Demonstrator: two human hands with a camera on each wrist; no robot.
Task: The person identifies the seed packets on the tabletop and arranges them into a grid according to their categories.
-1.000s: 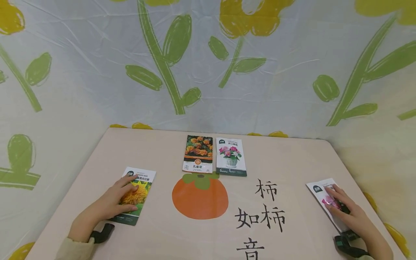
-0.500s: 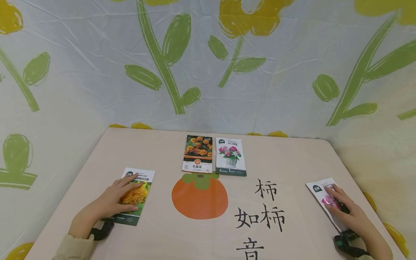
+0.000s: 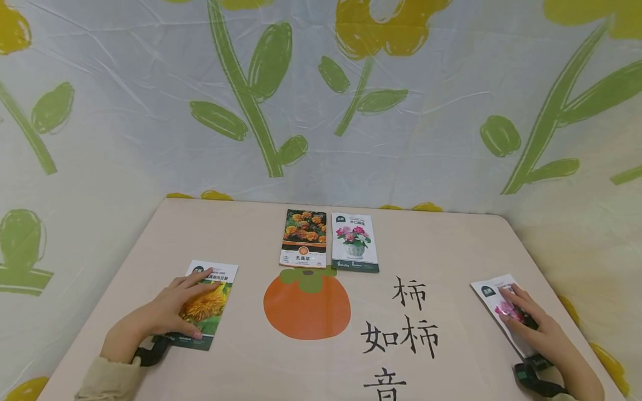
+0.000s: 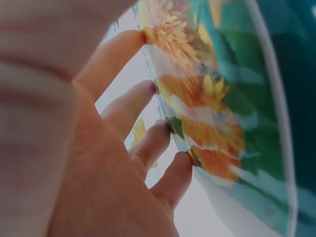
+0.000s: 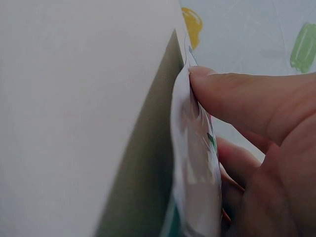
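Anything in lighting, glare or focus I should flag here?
Head: even light, large black characters sharp, smallest packet print unreadable. Left wrist: pale glare streaks across the sunflower seed packet; the nearest part of the left hand looks soft. Right wrist: dark wedge-shaped shadow on the table beside the pink-flower seed packet.

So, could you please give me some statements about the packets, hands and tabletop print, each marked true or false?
1. The left hand touches the yellow-flower packet. True.
2. The orange-flower packet lies beside the potted-flower packet. True.
3. The right hand touches the orange-flower packet. False: it touches the pink-flower packet.
4. The printed fruit is right of the black characters in the head view. False: it is to their left.
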